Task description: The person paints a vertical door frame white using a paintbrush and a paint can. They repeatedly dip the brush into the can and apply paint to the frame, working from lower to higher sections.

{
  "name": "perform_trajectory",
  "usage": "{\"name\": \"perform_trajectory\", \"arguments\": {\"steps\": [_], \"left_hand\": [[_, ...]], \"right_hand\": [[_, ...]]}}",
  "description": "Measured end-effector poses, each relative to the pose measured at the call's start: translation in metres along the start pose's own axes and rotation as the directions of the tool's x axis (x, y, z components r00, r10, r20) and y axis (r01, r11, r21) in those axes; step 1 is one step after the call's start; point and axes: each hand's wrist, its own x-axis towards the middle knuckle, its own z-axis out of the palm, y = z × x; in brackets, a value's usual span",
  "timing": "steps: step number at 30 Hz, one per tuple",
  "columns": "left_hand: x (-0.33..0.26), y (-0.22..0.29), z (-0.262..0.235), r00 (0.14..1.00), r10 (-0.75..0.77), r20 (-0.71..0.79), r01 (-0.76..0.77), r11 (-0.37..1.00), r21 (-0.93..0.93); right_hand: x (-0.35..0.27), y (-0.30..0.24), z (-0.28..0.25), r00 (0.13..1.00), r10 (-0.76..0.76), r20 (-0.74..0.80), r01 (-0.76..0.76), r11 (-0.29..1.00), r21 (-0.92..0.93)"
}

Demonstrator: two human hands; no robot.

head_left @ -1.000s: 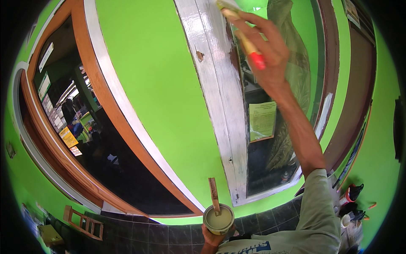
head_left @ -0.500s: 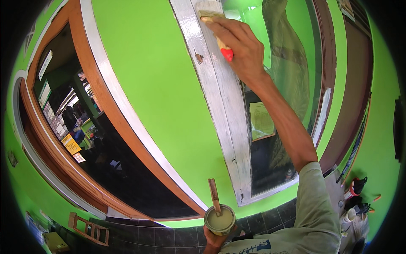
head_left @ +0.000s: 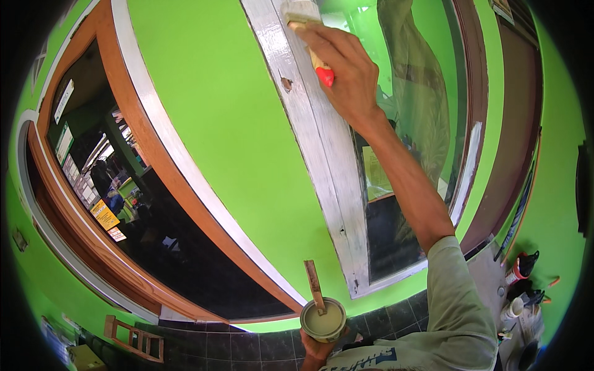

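Note:
High up in the head view, my right hand (head_left: 349, 74) grips a paintbrush (head_left: 302, 13) by its wooden handle, which has a red end. The bristles rest on the white-painted window frame (head_left: 312, 136), which looks glossy near the top and duller lower down. Down at the bottom, my left hand (head_left: 317, 350) is closed around an open can of pale paint (head_left: 323, 321). A flat wooden stick (head_left: 314, 284) stands tilted in the paint. The left fingers are partly hidden beneath the can.
Beside the frame are the window glass (head_left: 411, 93) and a bright green wall (head_left: 216, 111). An orange-brown framed door (head_left: 154, 154) with dark glass is at left. A small wooden ladder (head_left: 133, 339) lies low left. Several containers (head_left: 513, 306) and tools stand at lower right.
My right hand and the brush have shifted slightly left and up in the picture. The whole view has turned a little. The can remains in my left hand.

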Motion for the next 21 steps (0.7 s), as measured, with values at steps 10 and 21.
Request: {"name": "perform_trajectory", "arguments": {"steps": [10, 21], "left_hand": [[-0.007, 0.002, -0.003, 1.0, 0.003, -0.029, -0.006, 0.995, -0.095], [-0.014, -0.003, 0.001, 1.0, 0.015, -0.015, -0.017, 0.997, -0.076]], "right_hand": [[-0.003, 0.003, 0.008, 0.994, -0.11, -0.027, 0.109, 0.993, -0.041], [-0.014, -0.003, -0.004, 0.998, -0.014, 0.06, 0.012, 1.0, 0.023]]}}
